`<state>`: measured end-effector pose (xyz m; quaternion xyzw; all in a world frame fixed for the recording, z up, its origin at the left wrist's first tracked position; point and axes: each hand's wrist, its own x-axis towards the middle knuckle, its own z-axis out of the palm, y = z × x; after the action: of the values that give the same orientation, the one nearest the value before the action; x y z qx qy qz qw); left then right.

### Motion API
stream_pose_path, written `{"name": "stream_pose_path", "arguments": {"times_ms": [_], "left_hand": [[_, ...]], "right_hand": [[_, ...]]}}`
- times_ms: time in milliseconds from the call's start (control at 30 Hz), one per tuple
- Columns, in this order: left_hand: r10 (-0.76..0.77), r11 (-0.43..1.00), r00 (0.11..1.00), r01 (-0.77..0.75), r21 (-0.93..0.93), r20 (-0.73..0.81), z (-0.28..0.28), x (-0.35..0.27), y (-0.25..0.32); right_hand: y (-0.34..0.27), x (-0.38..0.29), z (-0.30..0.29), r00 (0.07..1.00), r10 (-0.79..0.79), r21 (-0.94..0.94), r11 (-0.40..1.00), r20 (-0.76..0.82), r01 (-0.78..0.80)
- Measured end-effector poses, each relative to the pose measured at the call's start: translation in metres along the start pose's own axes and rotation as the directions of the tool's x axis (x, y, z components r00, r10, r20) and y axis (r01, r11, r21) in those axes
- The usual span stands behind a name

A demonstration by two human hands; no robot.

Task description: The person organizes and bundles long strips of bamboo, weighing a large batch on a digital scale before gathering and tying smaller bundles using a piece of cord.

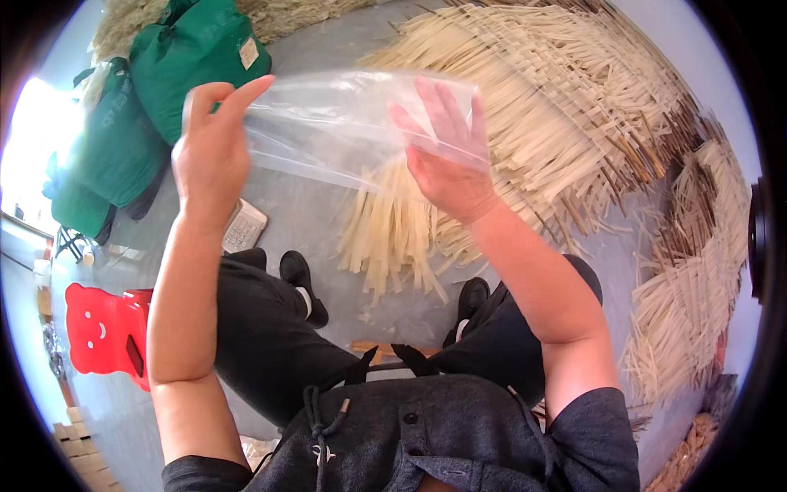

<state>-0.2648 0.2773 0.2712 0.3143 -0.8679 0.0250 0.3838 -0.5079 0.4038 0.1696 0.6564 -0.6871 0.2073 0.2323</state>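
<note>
A clear plastic bag (326, 126) is stretched between my two raised hands. My left hand (212, 144) pinches one end of it between bent fingers, with the index finger pointing toward the bag. At the other end, my right hand (446, 141) has its fingers spread, and they show through the film. Whether the right hand is inside the bag or behind it, I cannot tell. Beneath the bag, a bundle of pale flat dried strips (393, 240) lies on the grey floor (301, 197).
A large heap of similar strips on thin sticks (541, 104) spreads ahead and right; another pile (688, 295) lies far right. Filled green bags (197, 67) stand at upper left. A keypad device (246, 226) is by my left knee. A red bear-shaped plastic seat (101, 329) stands left.
</note>
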Motion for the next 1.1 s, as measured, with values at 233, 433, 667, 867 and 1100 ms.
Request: {"name": "stream_pose_path", "arguments": {"times_ms": [233,433,667,867,1100], "left_hand": [[-0.108,0.980,0.792,-0.016,0.198,0.601,0.003,-0.077,-0.079],[-0.136,0.984,0.743,0.022,0.179,0.656,-0.014,-0.078,-0.143],[-0.305,0.944,0.725,0.315,0.098,0.618,0.032,-0.099,-0.204],[-0.327,0.941,0.810,0.328,0.085,0.488,0.092,-0.223,-0.263],[-0.264,0.816,0.508,0.571,-0.091,0.820,0.190,-0.311,-0.248]], "right_hand": [[-0.024,-0.010,0.036,0.694,-0.101,0.185,0.982,0.713,-0.047],[-0.050,0.036,0.034,0.747,-0.135,0.319,0.942,0.651,-0.108],[-0.073,0.086,0.138,0.877,-0.284,0.211,0.953,0.387,0.216],[-0.108,0.072,0.248,0.807,-0.358,0.411,0.898,0.470,0.159],[-0.108,-0.024,0.354,0.506,-0.249,0.514,0.699,0.826,-0.496]]}}
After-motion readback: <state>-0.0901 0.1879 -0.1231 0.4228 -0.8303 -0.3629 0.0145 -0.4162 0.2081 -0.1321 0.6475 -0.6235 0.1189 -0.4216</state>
